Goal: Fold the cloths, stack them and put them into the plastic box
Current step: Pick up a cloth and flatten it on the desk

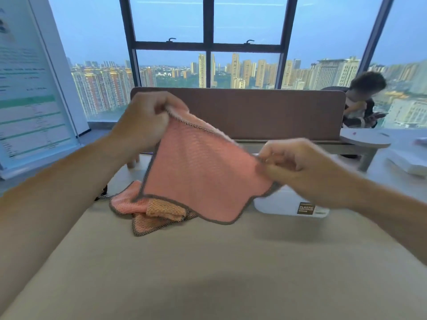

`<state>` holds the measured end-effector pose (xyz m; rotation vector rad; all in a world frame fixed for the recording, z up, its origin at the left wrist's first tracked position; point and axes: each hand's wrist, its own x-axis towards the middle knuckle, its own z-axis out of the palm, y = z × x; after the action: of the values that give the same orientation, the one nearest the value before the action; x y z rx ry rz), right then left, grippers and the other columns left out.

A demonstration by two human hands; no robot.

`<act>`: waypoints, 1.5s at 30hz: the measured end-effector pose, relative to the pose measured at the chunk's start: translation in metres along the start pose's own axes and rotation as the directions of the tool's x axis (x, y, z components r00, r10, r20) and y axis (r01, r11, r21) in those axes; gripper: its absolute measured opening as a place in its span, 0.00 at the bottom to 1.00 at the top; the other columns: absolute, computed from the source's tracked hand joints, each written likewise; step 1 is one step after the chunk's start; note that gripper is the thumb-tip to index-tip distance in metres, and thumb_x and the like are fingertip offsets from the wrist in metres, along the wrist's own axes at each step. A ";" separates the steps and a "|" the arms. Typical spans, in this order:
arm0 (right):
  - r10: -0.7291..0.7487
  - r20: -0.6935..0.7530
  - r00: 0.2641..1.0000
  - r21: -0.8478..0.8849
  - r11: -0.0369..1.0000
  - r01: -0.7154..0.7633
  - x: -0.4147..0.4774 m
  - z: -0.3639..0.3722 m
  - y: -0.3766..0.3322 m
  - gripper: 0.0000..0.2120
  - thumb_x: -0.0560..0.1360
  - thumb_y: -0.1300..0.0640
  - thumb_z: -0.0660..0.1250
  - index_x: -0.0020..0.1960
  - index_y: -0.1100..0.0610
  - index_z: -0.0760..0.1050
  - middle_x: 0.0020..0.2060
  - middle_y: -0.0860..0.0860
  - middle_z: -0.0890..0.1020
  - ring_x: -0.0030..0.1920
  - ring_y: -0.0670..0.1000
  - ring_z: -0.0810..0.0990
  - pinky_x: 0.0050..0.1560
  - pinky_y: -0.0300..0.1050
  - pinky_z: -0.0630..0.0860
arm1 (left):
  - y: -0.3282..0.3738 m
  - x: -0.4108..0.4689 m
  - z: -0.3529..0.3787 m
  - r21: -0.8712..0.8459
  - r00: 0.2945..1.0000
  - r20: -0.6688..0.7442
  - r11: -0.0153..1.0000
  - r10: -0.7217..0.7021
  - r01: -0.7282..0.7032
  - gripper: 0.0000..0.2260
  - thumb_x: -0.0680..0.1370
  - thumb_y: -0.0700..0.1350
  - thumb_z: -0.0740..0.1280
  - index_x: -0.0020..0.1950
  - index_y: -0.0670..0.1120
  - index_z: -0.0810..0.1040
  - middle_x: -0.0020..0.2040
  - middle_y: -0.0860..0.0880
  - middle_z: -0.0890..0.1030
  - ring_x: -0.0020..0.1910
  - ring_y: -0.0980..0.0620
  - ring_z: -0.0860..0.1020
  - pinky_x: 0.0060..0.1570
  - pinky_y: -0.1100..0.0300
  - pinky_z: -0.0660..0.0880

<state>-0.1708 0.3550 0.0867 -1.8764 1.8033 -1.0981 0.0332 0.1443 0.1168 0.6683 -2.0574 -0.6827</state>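
Looking down at a beige table (208, 273). Got a pink cloth (201, 172) with grey trim held up in the air over it, spread more or less flat and tilted, high on the left and lower on the right. Pinching its top corner with the left hand (147, 121), fingers curled tight around the edge. Same deal with the right hand (300, 167): curled on the right corner, thumb and fingers clamping the trim. Hanging loose along the bottom edge, apparently clear of the table.

Behind and below, toward the left of the table, a crumpled pile (138, 205) of more pink and orange cloths, partly hidden by the held one. To the right, a white plastic box (279, 204) with a dark label, sitting on the table and mostly covered by the right hand and wrist. No telling the contents.

Further back, a brown divider (254, 112), then a big window (208, 24) with towers outside. Off to the right, a person (362, 105) sitting with a phone. Far left, a white banner (30, 88) with green stripes.
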 end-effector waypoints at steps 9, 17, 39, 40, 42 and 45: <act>0.197 0.381 0.903 0.036 0.973 -0.227 -0.058 0.044 0.010 0.09 0.81 0.52 0.67 0.47 0.56 0.83 0.45 0.50 0.88 0.51 0.53 0.86 0.61 0.55 0.79 | 0.028 -0.050 0.145 0.133 0.764 0.399 0.792 0.507 -0.596 0.12 0.67 0.36 0.67 0.42 0.50 0.85 0.51 0.49 0.84 0.50 0.48 0.82 0.51 0.49 0.78; 0.285 0.052 0.957 -0.298 0.919 -0.257 -0.094 0.043 0.059 0.13 0.81 0.45 0.61 0.44 0.47 0.81 0.40 0.37 0.84 0.45 0.37 0.82 0.45 0.33 0.73 | -0.062 -0.180 0.186 0.281 0.805 0.580 0.897 0.124 -0.341 0.29 0.82 0.48 0.65 0.79 0.56 0.55 0.80 0.55 0.58 0.80 0.55 0.53 0.81 0.50 0.47; 0.373 0.138 0.917 -0.632 0.746 -0.208 -0.036 0.155 0.158 0.36 0.81 0.33 0.42 0.82 0.47 0.37 0.82 0.44 0.40 0.80 0.44 0.36 0.77 0.44 0.34 | -0.147 -0.168 0.145 0.582 0.795 0.562 0.792 -0.227 -0.185 0.38 0.77 0.73 0.39 0.83 0.56 0.43 0.84 0.55 0.43 0.81 0.58 0.39 0.81 0.50 0.39; 0.387 0.130 0.913 -0.631 0.743 -0.225 -0.038 0.150 0.162 0.36 0.81 0.33 0.42 0.82 0.48 0.36 0.82 0.44 0.40 0.80 0.43 0.36 0.78 0.44 0.35 | -0.151 -0.166 0.138 0.584 0.795 0.557 0.794 -0.239 -0.171 0.39 0.76 0.73 0.37 0.83 0.56 0.43 0.84 0.55 0.43 0.81 0.59 0.39 0.81 0.51 0.38; 0.403 0.084 0.911 -0.616 0.740 -0.270 -0.044 0.140 0.168 0.38 0.79 0.31 0.41 0.82 0.48 0.37 0.82 0.45 0.40 0.81 0.44 0.38 0.79 0.45 0.37 | -0.156 -0.164 0.121 0.561 0.821 0.521 0.819 -0.233 -0.124 0.40 0.75 0.73 0.38 0.84 0.55 0.44 0.84 0.57 0.44 0.81 0.60 0.40 0.80 0.53 0.39; 0.326 -0.063 0.943 -0.425 0.846 -0.321 -0.066 0.127 0.172 0.40 0.77 0.27 0.43 0.83 0.45 0.41 0.82 0.40 0.46 0.81 0.41 0.45 0.81 0.46 0.46 | -0.159 -0.175 0.091 0.322 0.913 0.381 0.947 -0.145 0.016 0.32 0.80 0.68 0.52 0.81 0.58 0.58 0.82 0.61 0.57 0.81 0.62 0.51 0.79 0.53 0.53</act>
<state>-0.1969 0.3561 -0.1356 -1.6825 2.3988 -0.5986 0.0771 0.1689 -0.1309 0.8529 -2.5664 -0.5791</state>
